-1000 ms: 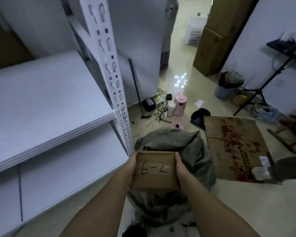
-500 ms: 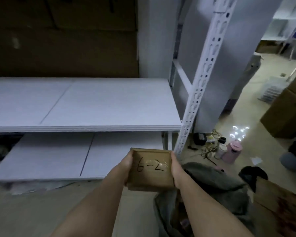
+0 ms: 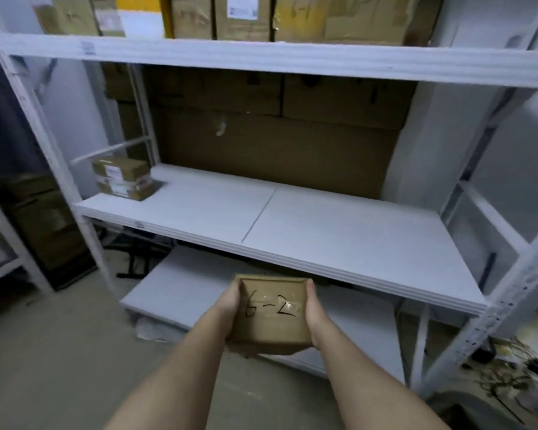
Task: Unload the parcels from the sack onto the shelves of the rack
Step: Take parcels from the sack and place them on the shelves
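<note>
Head view: parcel (image 3: 272, 315), small cardboard box, matte brown, "6-2" inked under glossy tape. Left hand (image 3: 230, 305) and right hand (image 3: 312, 308) clasp opposite sides, holding it before the rack (image 3: 510, 293), below the smooth white middle shelf (image 3: 339, 231). Advice: lift level, clear the edge, set flat.

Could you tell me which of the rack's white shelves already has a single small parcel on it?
The middle shelf: one taped parcel sits at its left end.
</note>
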`<state>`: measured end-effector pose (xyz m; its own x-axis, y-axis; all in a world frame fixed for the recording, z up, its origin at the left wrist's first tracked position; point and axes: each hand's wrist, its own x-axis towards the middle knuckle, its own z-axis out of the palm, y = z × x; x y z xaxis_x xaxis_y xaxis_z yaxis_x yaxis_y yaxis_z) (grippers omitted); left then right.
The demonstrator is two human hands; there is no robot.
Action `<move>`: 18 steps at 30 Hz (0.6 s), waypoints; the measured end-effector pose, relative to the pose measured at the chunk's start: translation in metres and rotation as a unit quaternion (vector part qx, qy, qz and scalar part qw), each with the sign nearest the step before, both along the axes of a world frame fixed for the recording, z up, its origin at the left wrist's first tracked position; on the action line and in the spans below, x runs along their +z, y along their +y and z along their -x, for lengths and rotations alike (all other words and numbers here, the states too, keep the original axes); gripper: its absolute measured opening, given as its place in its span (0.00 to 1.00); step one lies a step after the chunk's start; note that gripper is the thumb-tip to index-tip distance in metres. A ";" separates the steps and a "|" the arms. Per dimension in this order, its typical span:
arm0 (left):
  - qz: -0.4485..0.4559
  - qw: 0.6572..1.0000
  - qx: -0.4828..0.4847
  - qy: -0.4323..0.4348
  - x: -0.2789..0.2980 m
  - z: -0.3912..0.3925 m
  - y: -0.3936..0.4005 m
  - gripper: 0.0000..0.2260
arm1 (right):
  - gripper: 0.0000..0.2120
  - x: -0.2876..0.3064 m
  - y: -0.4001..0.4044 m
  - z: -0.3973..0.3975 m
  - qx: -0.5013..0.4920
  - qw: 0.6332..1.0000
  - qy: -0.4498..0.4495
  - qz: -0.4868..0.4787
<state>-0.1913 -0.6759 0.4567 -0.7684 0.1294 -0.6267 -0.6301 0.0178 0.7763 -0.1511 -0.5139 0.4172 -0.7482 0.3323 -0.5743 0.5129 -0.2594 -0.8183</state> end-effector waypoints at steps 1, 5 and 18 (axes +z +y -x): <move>-0.008 1.000 0.009 0.004 0.003 0.009 -0.022 0.27 | 0.43 0.001 -0.022 0.012 -0.001 1.000 0.010 0.002; -0.005 0.997 0.068 0.028 0.020 0.036 -0.101 0.26 | 0.57 -0.014 -0.093 0.065 0.021 0.999 0.038 -0.006; 0.079 0.970 0.197 0.119 -0.041 0.238 -0.291 0.49 | 0.28 0.058 -0.265 0.196 0.051 0.986 0.158 -0.027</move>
<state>-0.4289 -0.9665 0.4159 -0.8646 -0.2865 -0.4128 -0.4145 -0.0577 0.9082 -0.3470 -0.7792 0.4749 -0.9182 0.2697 -0.2901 0.2511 -0.1703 -0.9529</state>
